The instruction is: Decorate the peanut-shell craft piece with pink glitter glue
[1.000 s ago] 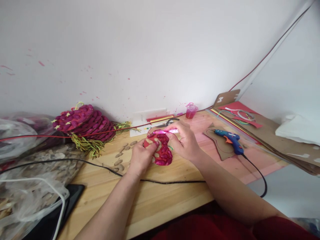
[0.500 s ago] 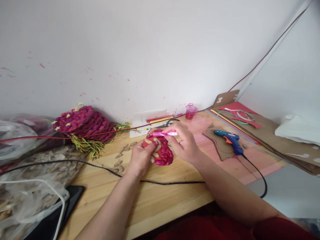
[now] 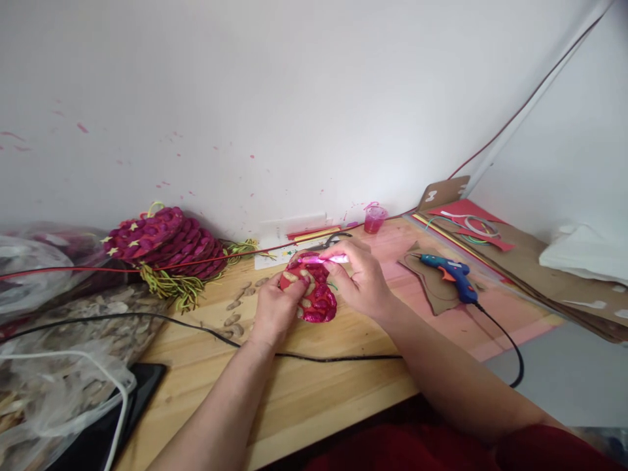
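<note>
My left hand [image 3: 279,306] is closed on the left edge of a red gourd-shaped craft piece [image 3: 324,306], its thumb on the front. Peanuts are stuck over the piece; those along the top, right and bottom are shiny magenta, while several near the thumb stay tan. In my right hand [image 3: 362,278] a slim pink-and-white paintbrush [image 3: 333,259] is pinched, pointing left. Its tip meets the upper part of the piece; the bristles are too small to make out. Loose peanuts [image 3: 234,320] lie on the table left of my left hand.
A cup of pink paint [image 3: 375,220] stands near the wall. On the right, a blue glue gun [image 3: 454,275] rests on cardboard [image 3: 426,281]. Finished magenta pieces [image 3: 191,245] are stacked at left, beside a bag of peanuts [image 3: 98,333]. A black cord [image 3: 333,359] crosses the table.
The craft piece has shifted and turned very slightly to the left in my left hand. The paintbrush has moved slightly right along its top, still in my right hand.
</note>
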Tool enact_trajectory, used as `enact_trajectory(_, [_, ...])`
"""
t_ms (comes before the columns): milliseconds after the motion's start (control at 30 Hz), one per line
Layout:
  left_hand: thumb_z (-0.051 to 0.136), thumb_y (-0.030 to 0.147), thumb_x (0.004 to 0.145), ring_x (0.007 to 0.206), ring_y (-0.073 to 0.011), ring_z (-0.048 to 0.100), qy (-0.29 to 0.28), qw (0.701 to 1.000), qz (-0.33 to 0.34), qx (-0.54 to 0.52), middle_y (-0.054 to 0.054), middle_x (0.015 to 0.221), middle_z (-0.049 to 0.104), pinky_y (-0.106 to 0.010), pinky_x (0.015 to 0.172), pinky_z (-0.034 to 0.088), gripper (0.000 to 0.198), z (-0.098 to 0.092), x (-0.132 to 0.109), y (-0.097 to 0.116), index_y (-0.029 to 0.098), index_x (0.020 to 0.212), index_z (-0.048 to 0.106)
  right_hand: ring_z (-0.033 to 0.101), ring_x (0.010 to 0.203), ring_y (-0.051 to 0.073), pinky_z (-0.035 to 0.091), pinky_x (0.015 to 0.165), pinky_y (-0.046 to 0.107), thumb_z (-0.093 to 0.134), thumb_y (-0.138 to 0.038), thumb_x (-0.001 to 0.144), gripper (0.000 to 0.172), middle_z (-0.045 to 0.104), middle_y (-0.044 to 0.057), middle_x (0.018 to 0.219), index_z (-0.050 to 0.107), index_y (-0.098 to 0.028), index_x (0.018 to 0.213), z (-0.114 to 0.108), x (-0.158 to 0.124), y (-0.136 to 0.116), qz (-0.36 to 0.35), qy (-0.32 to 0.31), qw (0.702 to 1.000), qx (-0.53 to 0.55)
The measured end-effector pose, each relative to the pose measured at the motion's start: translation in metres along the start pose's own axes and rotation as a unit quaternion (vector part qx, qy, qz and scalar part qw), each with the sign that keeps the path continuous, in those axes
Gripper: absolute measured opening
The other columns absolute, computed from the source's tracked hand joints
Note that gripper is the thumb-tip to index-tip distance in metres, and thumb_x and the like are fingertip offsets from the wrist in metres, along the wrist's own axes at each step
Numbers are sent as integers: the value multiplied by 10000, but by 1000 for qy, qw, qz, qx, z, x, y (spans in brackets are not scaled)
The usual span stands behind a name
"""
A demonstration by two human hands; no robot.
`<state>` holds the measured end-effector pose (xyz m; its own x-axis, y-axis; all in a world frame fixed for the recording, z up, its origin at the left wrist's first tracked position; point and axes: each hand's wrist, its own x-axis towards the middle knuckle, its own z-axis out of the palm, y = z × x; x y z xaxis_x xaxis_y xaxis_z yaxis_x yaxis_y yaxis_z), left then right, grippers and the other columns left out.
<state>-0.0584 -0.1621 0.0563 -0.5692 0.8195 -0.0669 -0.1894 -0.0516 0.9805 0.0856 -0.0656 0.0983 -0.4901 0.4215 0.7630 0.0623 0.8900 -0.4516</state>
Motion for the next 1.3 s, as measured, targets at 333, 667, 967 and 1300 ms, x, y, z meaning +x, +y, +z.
enact_trajectory(333, [818,410,674,568,-154,609,8,994,51,93,-13,701,721,-255,572,501,318,-3,4,-5,151,837,732,668,915,219,483,856,396,584,-233,974,74,751,45,929,658,-232,964,0,0,2,10,7,1000,1])
enact_trajectory(667, [800,492,719,740,-255,726,17,988,44,149,-84,897,804,-339,697,567,449,-12,13,-17,184,1043,756,690,817,168,525,719,288,588,-345,985,132,749,24,951,646,-228,1007,-28,11,19,124,110,985,48])
enact_trajectory(967, [738,470,723,822,-279,732,33,958,124,257,-98,963,807,-354,763,564,454,-5,4,-6,178,1067,776,679,931,238,480,828,326,562,-350,965,240,774,70,999,719,-207,1078,-110,79,111,306,43,900,-307])
enact_trajectory(1300, [708,477,757,864,-295,730,29,942,149,300,-103,998,807,-380,812,539,426,-6,3,-5,189,1063,776,560,1234,336,437,966,432,635,-425,909,277,746,137,1164,774,-209,1015,-78,91,159,407,-92,832,-365])
